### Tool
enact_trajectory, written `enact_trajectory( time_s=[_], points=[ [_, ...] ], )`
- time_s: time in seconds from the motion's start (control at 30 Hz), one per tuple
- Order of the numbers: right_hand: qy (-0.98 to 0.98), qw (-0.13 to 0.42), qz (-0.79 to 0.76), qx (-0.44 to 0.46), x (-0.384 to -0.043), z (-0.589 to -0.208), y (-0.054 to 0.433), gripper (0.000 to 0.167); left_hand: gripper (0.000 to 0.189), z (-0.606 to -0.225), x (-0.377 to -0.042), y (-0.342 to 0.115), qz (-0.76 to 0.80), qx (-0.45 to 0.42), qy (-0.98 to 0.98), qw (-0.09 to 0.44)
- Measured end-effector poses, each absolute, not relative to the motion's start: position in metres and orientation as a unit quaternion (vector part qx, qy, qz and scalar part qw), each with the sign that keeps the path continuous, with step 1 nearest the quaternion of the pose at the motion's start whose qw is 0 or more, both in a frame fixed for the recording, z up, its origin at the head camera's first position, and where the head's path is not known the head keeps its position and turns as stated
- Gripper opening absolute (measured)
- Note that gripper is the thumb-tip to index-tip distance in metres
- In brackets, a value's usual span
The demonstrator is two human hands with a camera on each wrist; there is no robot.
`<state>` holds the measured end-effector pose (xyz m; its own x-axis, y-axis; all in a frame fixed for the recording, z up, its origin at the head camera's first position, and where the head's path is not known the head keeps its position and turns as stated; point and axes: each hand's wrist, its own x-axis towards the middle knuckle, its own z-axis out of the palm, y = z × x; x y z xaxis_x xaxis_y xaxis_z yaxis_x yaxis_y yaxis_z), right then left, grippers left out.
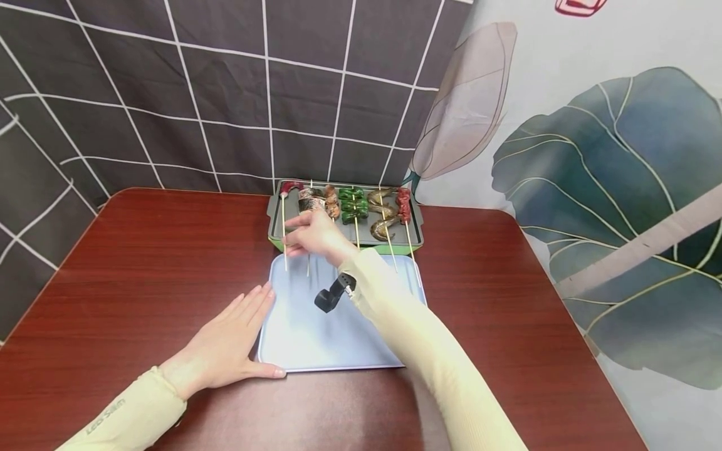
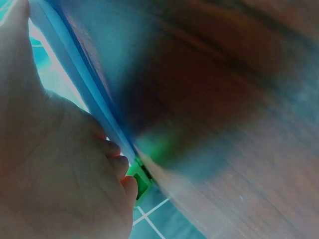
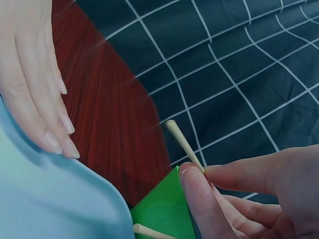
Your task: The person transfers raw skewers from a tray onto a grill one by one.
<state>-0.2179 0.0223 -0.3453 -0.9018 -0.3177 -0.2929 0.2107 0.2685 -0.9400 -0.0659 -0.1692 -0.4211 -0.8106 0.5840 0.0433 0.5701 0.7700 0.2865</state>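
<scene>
A light blue tray (image 1: pixel 333 332) lies on the table. My left hand (image 1: pixel 231 341) rests flat with straight fingers along its left edge, the thumb at the near left corner. Behind it stands a grey pan with a green outside (image 1: pixel 418 228), holding several skewers. My right hand (image 1: pixel 318 237) reaches over the pan's left part and pinches the thin wooden stick (image 3: pixel 185 144) of a skewer between thumb and forefinger. This appears to be the leftmost one, with a dark red piece (image 1: pixel 291 186) at its far end. Another stick (image 3: pixel 149 231) shows below that hand.
The pan also holds a skewer of fish pieces (image 1: pixel 311 200), one of green peppers (image 1: pixel 353 203), one of shrimp (image 1: pixel 383 216) and one of red meat (image 1: pixel 403 205). A dark checked cloth (image 1: pixel 225 88) hangs behind the reddish-brown table (image 1: pixel 169 263).
</scene>
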Motion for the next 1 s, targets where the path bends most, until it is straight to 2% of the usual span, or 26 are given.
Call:
enact_trajectory(
  time_s=[0.53,0.7,0.83,1.0],
  points=[
    [0.819,0.212,-0.526,-0.084,-0.195,-0.338,0.037,0.037,0.126,-0.42,-0.065,-0.169,0.143,0.31,0.94,0.021],
    [0.806,0.206,-0.543,-0.118,-0.184,-0.33,0.048,0.042,0.126,-0.419,-0.066,-0.168,0.142,0.313,0.939,0.018],
    [0.803,0.158,-0.55,-0.165,-0.177,-0.321,0.064,0.044,0.126,-0.418,-0.067,-0.167,0.146,0.316,0.937,0.014],
    [0.833,0.028,-0.514,-0.203,-0.172,-0.308,0.097,0.041,0.124,-0.414,-0.075,-0.168,0.163,0.295,0.941,0.027]
  ],
)
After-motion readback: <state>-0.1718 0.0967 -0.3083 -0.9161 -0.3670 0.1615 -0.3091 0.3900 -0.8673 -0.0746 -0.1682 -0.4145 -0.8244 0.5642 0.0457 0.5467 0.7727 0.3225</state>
